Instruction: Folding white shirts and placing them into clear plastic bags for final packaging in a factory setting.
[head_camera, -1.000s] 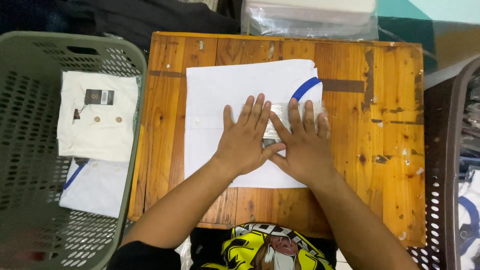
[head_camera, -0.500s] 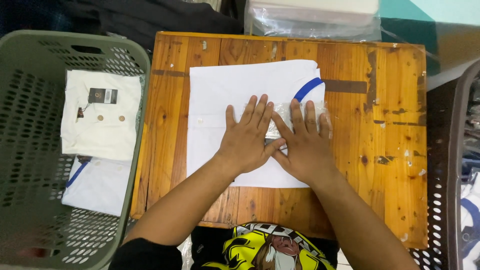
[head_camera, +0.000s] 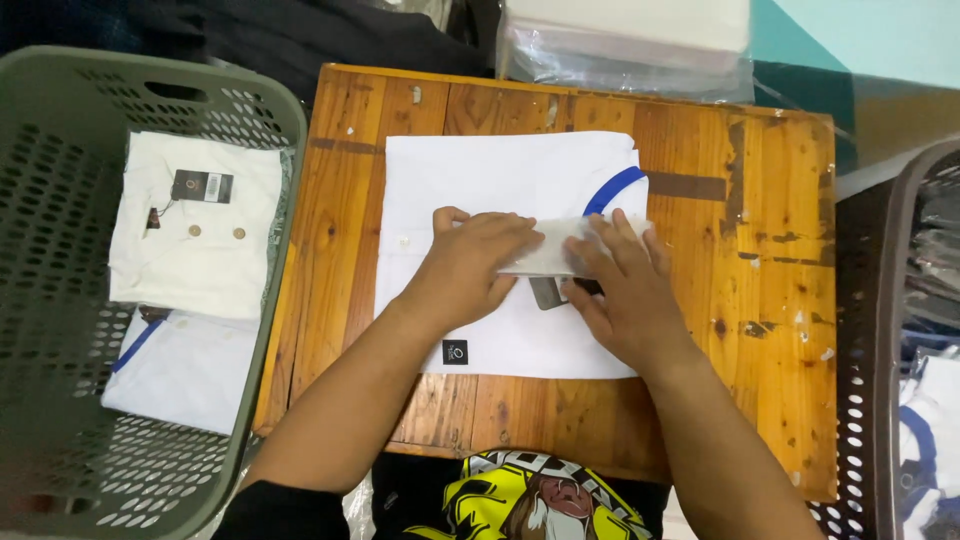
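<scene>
- A folded white shirt (head_camera: 500, 190) with a blue stripe (head_camera: 612, 190) near its right collar edge is lying flat on the wooden table (head_camera: 770, 300), taking up the centre of the top.
- The left hand (head_camera: 468, 268) is lying palm down on the shirt, fingers curled over the left end of a white folded flap (head_camera: 545, 250) that is crossing the shirt's middle.
- The right hand (head_camera: 625, 290) is resting on the shirt just beside the left, fingers spread and pressing on the right end of the same flap; whether either hand is pinching the flap or only pressing it flat cannot be told.
- A small grey rectangular tag (head_camera: 548, 293) is showing between the two hands, partly covered by the right hand's fingers.
- A small black square label (head_camera: 455, 352) is sitting near the shirt's lower edge, below the left wrist.
- A grey-green perforated basket (head_camera: 60, 200) is standing to the left of the table, holding two folded white shirts.
- The upper basket shirt (head_camera: 210, 270) is carrying a black rectangular hang tag (head_camera: 202, 186) and two round buttons below it.
- The lower basket shirt (head_camera: 190, 370) is showing a blue stripe at its left edge.
- A clear plastic package (head_camera: 625, 50) of white goods is lying beyond the table's far edge.
- A dark basket (head_camera: 880, 300) is standing at the right of the table.
</scene>
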